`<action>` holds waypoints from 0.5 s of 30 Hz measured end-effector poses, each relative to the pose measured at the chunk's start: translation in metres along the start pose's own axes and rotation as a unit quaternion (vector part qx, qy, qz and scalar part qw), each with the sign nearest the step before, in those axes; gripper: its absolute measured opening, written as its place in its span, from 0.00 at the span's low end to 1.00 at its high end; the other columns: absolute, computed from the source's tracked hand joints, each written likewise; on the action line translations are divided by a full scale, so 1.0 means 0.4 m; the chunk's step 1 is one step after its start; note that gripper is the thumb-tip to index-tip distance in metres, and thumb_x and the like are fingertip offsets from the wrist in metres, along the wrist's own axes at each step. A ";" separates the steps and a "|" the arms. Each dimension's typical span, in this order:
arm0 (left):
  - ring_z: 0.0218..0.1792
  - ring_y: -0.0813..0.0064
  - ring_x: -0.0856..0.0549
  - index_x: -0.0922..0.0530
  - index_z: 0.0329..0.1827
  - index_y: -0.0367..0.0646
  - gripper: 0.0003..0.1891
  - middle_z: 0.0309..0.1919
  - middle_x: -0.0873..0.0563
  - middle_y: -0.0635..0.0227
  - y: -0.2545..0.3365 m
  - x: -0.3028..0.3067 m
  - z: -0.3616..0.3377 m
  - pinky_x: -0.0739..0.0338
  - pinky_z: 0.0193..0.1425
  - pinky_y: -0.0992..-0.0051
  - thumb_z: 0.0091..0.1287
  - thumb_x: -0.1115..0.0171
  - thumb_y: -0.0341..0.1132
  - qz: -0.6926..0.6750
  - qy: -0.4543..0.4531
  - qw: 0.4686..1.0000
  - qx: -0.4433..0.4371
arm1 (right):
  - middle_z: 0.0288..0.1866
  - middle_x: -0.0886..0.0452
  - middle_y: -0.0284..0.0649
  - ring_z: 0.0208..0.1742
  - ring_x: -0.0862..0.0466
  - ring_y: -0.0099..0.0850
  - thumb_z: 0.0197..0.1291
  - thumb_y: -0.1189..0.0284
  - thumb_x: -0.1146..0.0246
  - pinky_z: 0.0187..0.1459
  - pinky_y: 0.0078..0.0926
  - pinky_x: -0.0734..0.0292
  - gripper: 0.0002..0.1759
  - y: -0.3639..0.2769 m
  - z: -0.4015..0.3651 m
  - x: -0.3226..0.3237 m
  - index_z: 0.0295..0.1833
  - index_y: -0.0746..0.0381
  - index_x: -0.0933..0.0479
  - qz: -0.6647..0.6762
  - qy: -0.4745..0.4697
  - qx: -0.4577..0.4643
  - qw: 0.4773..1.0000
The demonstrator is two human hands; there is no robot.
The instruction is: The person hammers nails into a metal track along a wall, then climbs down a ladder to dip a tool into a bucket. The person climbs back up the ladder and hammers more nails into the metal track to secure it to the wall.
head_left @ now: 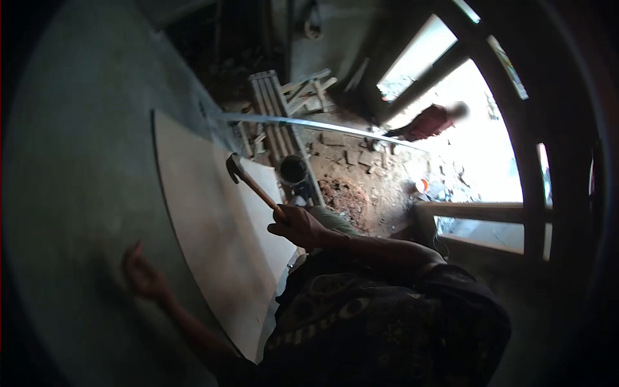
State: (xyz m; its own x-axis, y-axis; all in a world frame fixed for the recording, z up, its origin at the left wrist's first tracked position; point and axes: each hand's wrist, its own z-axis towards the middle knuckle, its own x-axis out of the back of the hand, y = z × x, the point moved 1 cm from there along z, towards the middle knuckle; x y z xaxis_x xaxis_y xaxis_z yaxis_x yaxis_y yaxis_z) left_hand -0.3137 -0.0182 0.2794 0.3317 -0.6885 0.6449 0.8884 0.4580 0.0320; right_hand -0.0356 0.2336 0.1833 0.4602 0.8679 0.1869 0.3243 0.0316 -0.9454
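The fingers of the right hand [300, 226] are wrapped around the wooden handle of a hammer [261, 191], gripping it towards its lower end, probably because a hold that far from the head gives a blow more reach and weight. The dark, curved head points up and away from the body, over the pale panel [219, 213] but seemingly not touching it, so the tool appears to be carried rather than rested. The left hand [145, 277] is raised near the wall [84, 161], its fingers loosely bent; it is dim and blurred, so I cannot tell whether they pinch anything small. Being free of the hammer, it could serve for steadying. The panel lies between the torso and the wall; whether it leans or is fixed I cannot tell. Beyond it, a bucket [293, 169] sits by long planks [267, 103], perhaps to keep its contents within reach. A long, straight bar [309, 122] crosses above the planks, its supports unclear. Farther out are rubble on the floor [380, 213], another person [429, 122] in a red top near the bright opening, and a heavy frame [477, 209].
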 end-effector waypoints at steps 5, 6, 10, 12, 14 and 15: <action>0.43 0.63 0.11 0.16 0.48 0.37 0.07 0.42 0.11 0.60 -0.197 0.024 0.112 0.16 0.50 0.66 0.76 0.40 0.30 0.195 0.033 0.980 0.020 | 0.25 0.24 0.42 0.28 0.24 0.35 0.59 0.59 0.30 0.34 0.42 0.28 0.19 0.038 0.177 0.090 0.35 0.63 0.29 -0.029 0.047 -0.048 0.997; 0.42 0.63 0.11 0.15 0.48 0.39 0.07 0.42 0.11 0.60 -0.196 0.028 0.123 0.17 0.50 0.66 0.76 0.39 0.31 0.240 0.026 0.970 -0.011 | 0.26 0.23 0.42 0.28 0.23 0.36 0.59 0.59 0.31 0.34 0.42 0.27 0.19 0.042 0.212 0.104 0.35 0.62 0.28 -0.055 0.042 -0.050 0.996; 0.40 0.63 0.11 0.16 0.49 0.44 0.07 0.41 0.12 0.64 -0.220 0.002 0.092 0.17 0.47 0.65 0.75 0.39 0.34 0.365 0.081 0.927 -0.038 | 0.27 0.22 0.43 0.30 0.19 0.39 0.59 0.59 0.31 0.36 0.44 0.25 0.18 0.081 0.348 0.142 0.36 0.61 0.28 -0.063 0.045 -0.030 0.997; 0.42 0.65 0.15 0.19 0.54 0.45 0.12 0.43 0.15 0.64 -0.142 0.018 0.134 0.21 0.50 0.64 0.76 0.41 0.42 0.389 0.024 0.921 -0.021 | 0.30 0.20 0.45 0.33 0.18 0.41 0.59 0.59 0.32 0.38 0.45 0.24 0.18 0.047 0.396 0.162 0.38 0.62 0.26 -0.066 0.026 -0.082 0.994; 0.44 0.68 0.19 0.22 0.59 0.46 0.18 0.44 0.18 0.64 -0.127 0.020 0.147 0.25 0.53 0.62 0.77 0.43 0.50 0.409 -0.026 0.912 -0.007 | 0.27 0.22 0.43 0.30 0.19 0.38 0.59 0.61 0.30 0.35 0.43 0.26 0.17 0.034 0.427 0.164 0.36 0.62 0.26 -0.073 0.059 -0.059 0.994; 0.45 0.66 0.18 0.22 0.58 0.46 0.17 0.45 0.18 0.63 -0.152 0.023 0.112 0.25 0.54 0.61 0.79 0.46 0.47 0.457 -0.068 0.886 0.047 | 0.27 0.22 0.43 0.30 0.19 0.38 0.59 0.61 0.30 0.35 0.43 0.26 0.17 0.033 0.444 0.160 0.36 0.62 0.26 -0.067 0.065 -0.062 0.994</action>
State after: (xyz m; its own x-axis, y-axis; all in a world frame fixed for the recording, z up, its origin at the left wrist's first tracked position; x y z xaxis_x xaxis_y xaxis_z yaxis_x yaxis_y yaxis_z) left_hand -0.3788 -0.0273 0.3176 0.8517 0.0655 0.5199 0.2353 0.8387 -0.4911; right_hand -0.1487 0.3776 0.1353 0.5062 0.7880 0.3503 0.4854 0.0754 -0.8710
